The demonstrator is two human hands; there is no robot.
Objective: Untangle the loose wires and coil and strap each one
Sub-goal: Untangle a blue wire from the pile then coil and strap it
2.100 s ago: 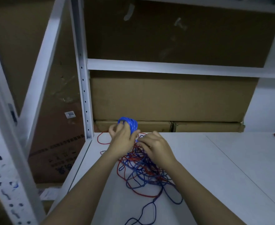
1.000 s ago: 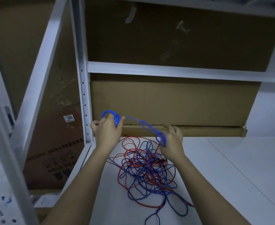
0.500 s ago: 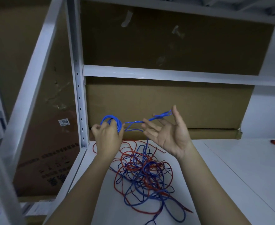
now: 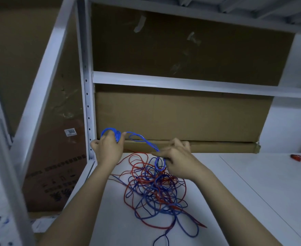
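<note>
The left hand (image 4: 108,150) grips a small coil of blue wire (image 4: 110,134) up off the white table (image 4: 252,192), while the right hand (image 4: 176,160) pinches the same strand where it runs down into the red-and-blue tangle (image 4: 155,190) lying between the forearms. That wire looks thin, light and floppy, so it'll snag on itself rather than slide free. I'd hold it close to the snarl and feed short lengths; whether the pinched loop is knotted, I can't really tell.
</note>
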